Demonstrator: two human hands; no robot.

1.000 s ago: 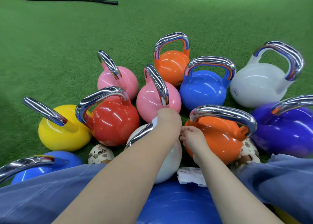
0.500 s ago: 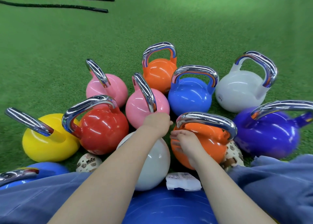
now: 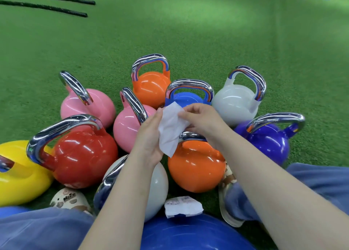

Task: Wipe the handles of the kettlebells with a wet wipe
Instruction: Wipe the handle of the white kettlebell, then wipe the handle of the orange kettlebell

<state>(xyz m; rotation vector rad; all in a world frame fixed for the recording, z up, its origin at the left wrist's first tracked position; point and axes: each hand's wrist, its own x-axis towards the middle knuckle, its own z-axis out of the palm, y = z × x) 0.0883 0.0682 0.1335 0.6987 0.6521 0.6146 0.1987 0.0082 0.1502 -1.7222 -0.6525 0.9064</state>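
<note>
Around both hands (image 3: 151,136) holding the wet wipe (image 3: 171,128) crowd kettlebells (image 3: 196,166).

Head-worn view, down over kettlebells (image 3: 196,166)

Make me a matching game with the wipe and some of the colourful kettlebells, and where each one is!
Things:
1. wet wipe
2. yellow kettlebell
3. purple kettlebell
4. wipe packet

Places:
A. far left edge of the picture
B. lying on the turf near the big blue ball
C. held up between the left hand and right hand
D. on the right, beside the near orange kettlebell

Pairs: 1-C, 2-A, 3-D, 4-B
</note>
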